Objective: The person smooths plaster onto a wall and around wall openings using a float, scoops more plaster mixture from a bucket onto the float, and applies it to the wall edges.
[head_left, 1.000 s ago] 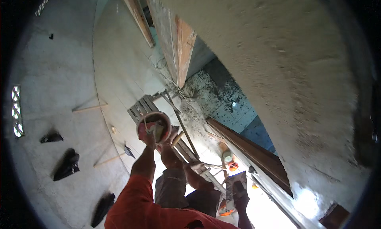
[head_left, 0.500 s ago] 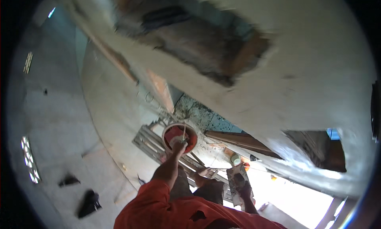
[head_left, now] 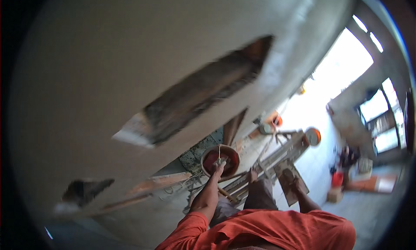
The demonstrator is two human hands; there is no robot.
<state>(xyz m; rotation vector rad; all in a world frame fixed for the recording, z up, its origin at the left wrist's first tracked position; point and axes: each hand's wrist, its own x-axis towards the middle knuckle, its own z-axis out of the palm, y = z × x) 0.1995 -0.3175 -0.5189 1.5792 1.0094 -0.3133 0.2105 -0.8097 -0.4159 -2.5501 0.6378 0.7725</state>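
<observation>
The left hand [head_left: 218, 165] reaches out on a straight arm in an orange sleeve [head_left: 190, 226] and is closed around a thin cord [head_left: 219, 151] that rises from a round red pan [head_left: 220, 161]; the pan hangs just beyond the fingers, near the middle of the head view and a little below it, its open face turned toward the camera. The right hand [head_left: 291, 177] is further to the right — it holds a flat wooden float board [head_left: 293, 184] by its upper side, fingers wrapped over it, the board tilted and dark with wear. Between the two hands a bare foot [head_left: 252, 175] rests on a slanting wooden ladder [head_left: 277, 157] that runs up toward the right. Above all this spreads a broad grey plastered surface [head_left: 130, 55] with a long rough gap [head_left: 203, 92] showing raw material, and a smaller dark hole [head_left: 84, 189] lower left. To the right a bright opening [head_left: 329, 85] glares white, and a small red bucket [head_left: 337, 179] stands on the floor below it — blurred, like most of the far side.
</observation>
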